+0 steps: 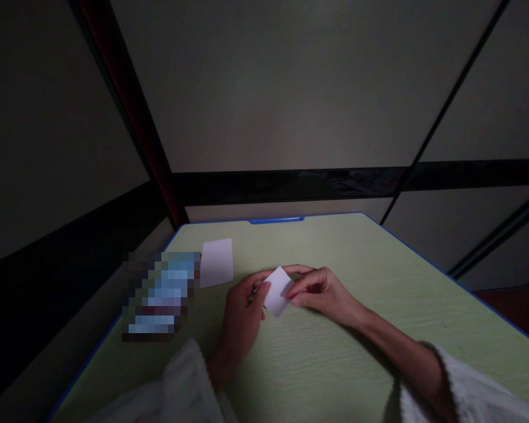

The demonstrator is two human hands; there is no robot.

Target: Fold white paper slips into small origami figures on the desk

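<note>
A small white square of paper (pixel 278 292) is held up just above the table, turned so one corner points away from me. My left hand (pixel 245 305) pinches its left corner, thumb on top and fingers behind. On the other side, my right hand (pixel 324 292) grips the right corner between thumb and fingers, with its index finger stretched along the far edge. Whether the paper is folded in layers I cannot tell. To the left, a larger white sheet of paper (pixel 217 262) lies flat on the table, apart from both hands.
The pale green table (pixel 352 364) has a blue rim and a blue handle-like piece (pixel 277 220) at its far edge. At the left lies a pixelated, screen-like object (pixel 165 296) beside the larger sheet. Light panels with dark bands (pixel 291 185) stand behind the table.
</note>
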